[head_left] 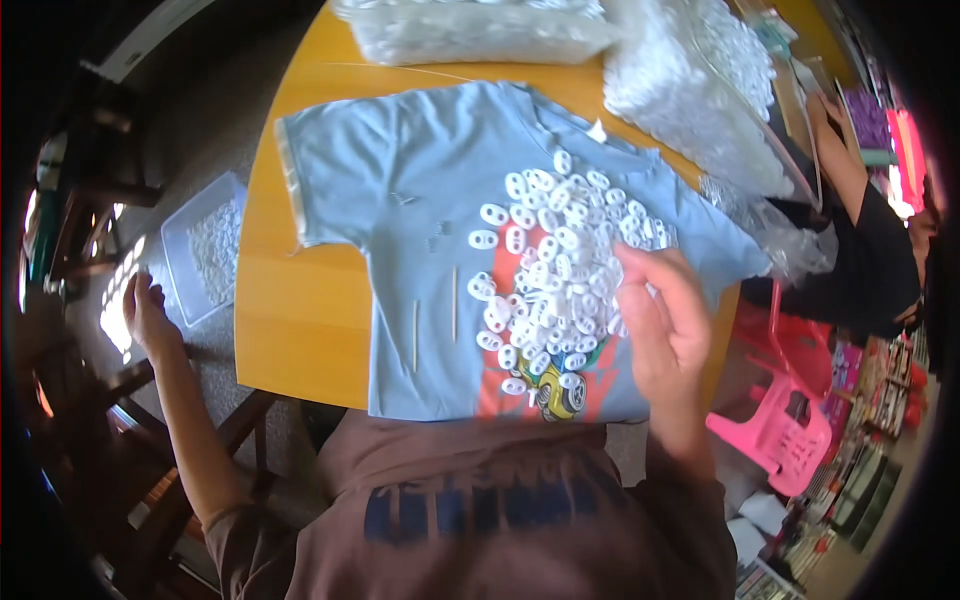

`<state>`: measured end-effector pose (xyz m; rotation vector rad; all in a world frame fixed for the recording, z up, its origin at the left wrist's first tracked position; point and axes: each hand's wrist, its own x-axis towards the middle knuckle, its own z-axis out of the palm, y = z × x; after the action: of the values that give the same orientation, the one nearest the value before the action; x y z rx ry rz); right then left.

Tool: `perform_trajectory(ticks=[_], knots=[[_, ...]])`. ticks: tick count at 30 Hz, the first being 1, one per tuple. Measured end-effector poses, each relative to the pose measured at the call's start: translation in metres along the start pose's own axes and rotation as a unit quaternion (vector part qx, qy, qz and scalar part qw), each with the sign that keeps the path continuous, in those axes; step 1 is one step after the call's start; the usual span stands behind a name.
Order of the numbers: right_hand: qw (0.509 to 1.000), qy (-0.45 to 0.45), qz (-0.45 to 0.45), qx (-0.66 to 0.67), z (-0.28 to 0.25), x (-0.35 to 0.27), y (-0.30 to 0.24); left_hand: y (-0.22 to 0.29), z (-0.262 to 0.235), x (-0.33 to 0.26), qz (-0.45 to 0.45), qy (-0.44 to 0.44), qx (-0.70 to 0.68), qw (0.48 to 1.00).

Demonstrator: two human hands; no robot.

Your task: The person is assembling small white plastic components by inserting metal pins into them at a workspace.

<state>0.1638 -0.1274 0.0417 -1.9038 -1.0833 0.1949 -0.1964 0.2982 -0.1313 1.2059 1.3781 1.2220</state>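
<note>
A light blue T-shirt (400, 270) lies spread on the table, with a heap of small white oval plastic pieces (570, 270), each with two holes, on its printed front. Over the heap's right edge is my right hand (668, 320), thumb and forefinger curled toward each other; whether a piece is between them I cannot make out. Out past the table's left edge, my left hand (150, 318) has its fingers curled in, near a clear plastic bin (172, 250) holding many small pale pieces. What it holds, if anything, is hidden. Two thin sticks (455, 305) lie on the shirt.
Large clear bags of white pieces (480, 35) stand along the yellow wooden table's (305, 330) far side. A crumpled clear bag (800, 245) hangs at the right. Another person's arm (840, 150) reaches in there. A pink plastic chair (775, 430) stands below.
</note>
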Motion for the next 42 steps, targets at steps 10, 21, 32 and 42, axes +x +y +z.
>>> perform_trajectory(ticks=[10,21,32,42], knots=[[0.994,0.036,0.052,-0.09,-0.028,-0.02,0.029,-0.08,-0.053,0.107,-0.117,-0.007,0.08,0.99],[0.981,-0.087,-0.071,-0.158,0.003,0.007,0.033,0.115,0.104,-0.081,0.185,-0.124,-0.038,0.974],[0.971,-0.087,-0.077,-0.21,0.009,0.008,0.039,0.155,0.162,-0.231,0.246,-0.395,0.044,0.884],[0.974,-0.119,-0.059,-0.182,0.005,0.013,0.034,0.156,0.214,-0.283,0.463,-0.569,0.178,0.656]])
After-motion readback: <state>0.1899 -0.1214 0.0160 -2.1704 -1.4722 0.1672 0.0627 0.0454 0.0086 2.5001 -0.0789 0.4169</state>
